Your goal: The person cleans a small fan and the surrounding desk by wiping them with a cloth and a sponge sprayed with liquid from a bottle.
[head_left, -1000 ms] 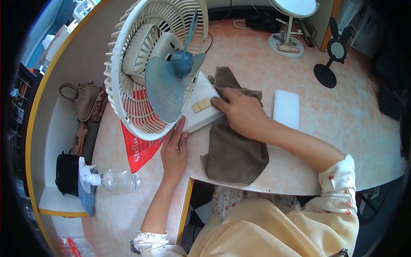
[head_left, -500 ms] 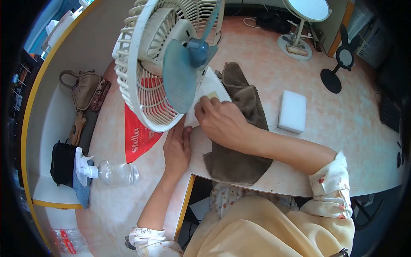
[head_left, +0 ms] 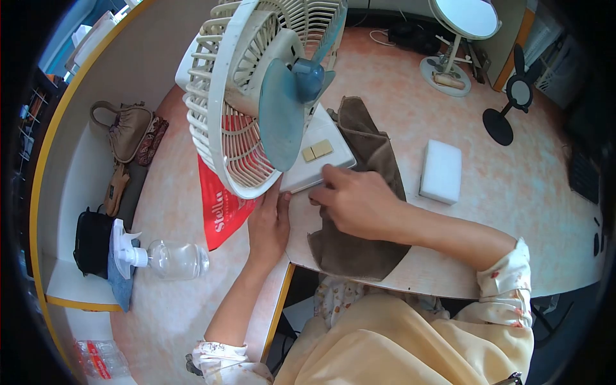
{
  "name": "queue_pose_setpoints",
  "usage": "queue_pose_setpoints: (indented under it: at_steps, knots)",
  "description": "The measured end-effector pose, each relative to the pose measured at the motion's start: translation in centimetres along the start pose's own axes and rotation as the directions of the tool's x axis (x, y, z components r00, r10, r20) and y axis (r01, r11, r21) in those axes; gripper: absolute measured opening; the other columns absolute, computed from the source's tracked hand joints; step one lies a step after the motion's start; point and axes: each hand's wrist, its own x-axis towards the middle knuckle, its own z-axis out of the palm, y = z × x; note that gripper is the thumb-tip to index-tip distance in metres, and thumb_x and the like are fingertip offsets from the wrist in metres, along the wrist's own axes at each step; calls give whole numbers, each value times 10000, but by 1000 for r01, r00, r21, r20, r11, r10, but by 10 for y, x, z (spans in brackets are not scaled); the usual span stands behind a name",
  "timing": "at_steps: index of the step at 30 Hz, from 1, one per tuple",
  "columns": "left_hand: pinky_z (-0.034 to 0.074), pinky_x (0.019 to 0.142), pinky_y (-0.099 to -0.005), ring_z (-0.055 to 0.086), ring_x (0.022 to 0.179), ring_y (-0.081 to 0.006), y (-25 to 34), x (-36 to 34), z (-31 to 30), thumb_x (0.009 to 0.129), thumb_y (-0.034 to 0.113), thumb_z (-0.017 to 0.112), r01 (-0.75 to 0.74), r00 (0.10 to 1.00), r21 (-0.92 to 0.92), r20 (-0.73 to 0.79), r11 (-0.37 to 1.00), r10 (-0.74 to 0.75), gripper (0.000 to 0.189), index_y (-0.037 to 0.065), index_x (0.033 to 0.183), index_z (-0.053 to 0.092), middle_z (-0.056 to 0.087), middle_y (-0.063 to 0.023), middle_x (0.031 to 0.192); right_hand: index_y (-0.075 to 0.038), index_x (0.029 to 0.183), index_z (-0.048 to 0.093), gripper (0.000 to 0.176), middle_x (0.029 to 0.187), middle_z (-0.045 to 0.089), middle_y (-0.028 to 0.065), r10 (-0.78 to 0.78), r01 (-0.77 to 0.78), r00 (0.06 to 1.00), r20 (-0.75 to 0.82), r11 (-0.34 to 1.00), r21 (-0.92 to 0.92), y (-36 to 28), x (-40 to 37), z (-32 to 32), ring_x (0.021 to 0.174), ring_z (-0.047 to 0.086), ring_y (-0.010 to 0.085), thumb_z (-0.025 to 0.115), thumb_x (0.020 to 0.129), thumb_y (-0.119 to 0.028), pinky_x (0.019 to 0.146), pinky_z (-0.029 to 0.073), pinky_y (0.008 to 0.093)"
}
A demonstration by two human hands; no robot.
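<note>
A table fan with blue blades (head_left: pixel 282 115) and an off-white cage stands before me, its front grille off. Its white base (head_left: pixel 333 157) carries two beige switches (head_left: pixel 317 151). My left hand (head_left: pixel 268 224) lies against the base's near left corner, fingers stretched out, their tips partly hidden behind the cage. My right hand (head_left: pixel 362 202) is beside the base's near right edge, above a brown cloth (head_left: pixel 359 250). Its fingers are curled together; whether something small is between them is hidden. A red bag with white lettering (head_left: pixel 224 215) lies under the cage.
A white sponge block (head_left: pixel 441 171) sits on the desk at right. A clear spray bottle (head_left: pixel 173 260) lies on its side at left. Two mirrors, a round one (head_left: pixel 468 18) and a black one (head_left: pixel 518 93), stand at the back right. A handbag (head_left: pixel 128 135) rests by the left partition.
My right hand has moved from the switches toward me and to the right, uncovering them. The fan appears slightly farther right in view. My left hand stays at the base.
</note>
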Motion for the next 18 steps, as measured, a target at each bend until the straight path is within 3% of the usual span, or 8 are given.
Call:
queue_pose_setpoints:
  at_steps: [3, 6, 7, 10, 14, 18]
  knots:
    - [466, 885, -431, 572, 1093, -399, 2, -1, -1, 944, 116, 538, 17, 1000, 0, 15, 1000, -17, 398, 30, 1330, 494, 546, -249, 1255, -52, 986, 666, 225, 940, 557, 159, 213, -208, 975, -68, 975, 79, 24, -3, -28, 827, 631, 338, 589, 782, -107, 647, 519, 449]
    - [437, 944, -431, 536, 1162, -395, 1, 0, -2, 941, 154, 555, -8, 1000, 50, 8, 999, 7, 426, 24, 1340, 481, 537, -248, 1275, -55, 981, 678, 226, 929, 559, 160, 255, -263, 954, -156, 964, -33, 41, -10, -18, 794, 630, 358, 592, 779, -109, 664, 517, 450]
    - [428, 960, -429, 527, 1177, -391, 0, -1, -1, 939, 167, 563, -39, 999, 58, -6, 998, 39, 438, 24, 1343, 477, 536, -245, 1279, -69, 971, 685, 218, 927, 574, 158, 295, -295, 954, -54, 955, 4, 35, -16, -21, 791, 631, 369, 569, 787, -93, 701, 516, 450]
    - [386, 1013, -427, 476, 1240, -390, 3, 1, -4, 946, 239, 560, -33, 999, 42, 31, 999, 32, 484, 24, 1366, 449, 505, -247, 1318, -91, 993, 694, 255, 935, 586, 157, 218, -238, 968, 125, 956, 173, 32, -22, -53, 808, 629, 379, 538, 792, -66, 738, 513, 458]
    - [319, 1068, -428, 386, 1315, -401, 15, 18, -6, 975, 359, 493, 38, 989, 23, 144, 999, -41, 554, 8, 1395, 402, 430, -264, 1386, -117, 1022, 713, 303, 975, 593, 159, 275, -258, 949, -153, 958, 124, 63, 11, -53, 898, 623, 372, 540, 782, -53, 764, 508, 461]
    - [215, 1135, -401, 314, 1372, -354, 19, 37, 5, 996, 376, 425, 62, 983, 49, 170, 997, -69, 562, 14, 1423, 368, 346, -220, 1471, -128, 1118, 676, 391, 979, 574, 132, 235, -233, 968, -91, 972, 35, 88, 32, -15, 899, 608, 324, 552, 769, -1, 760, 492, 425]
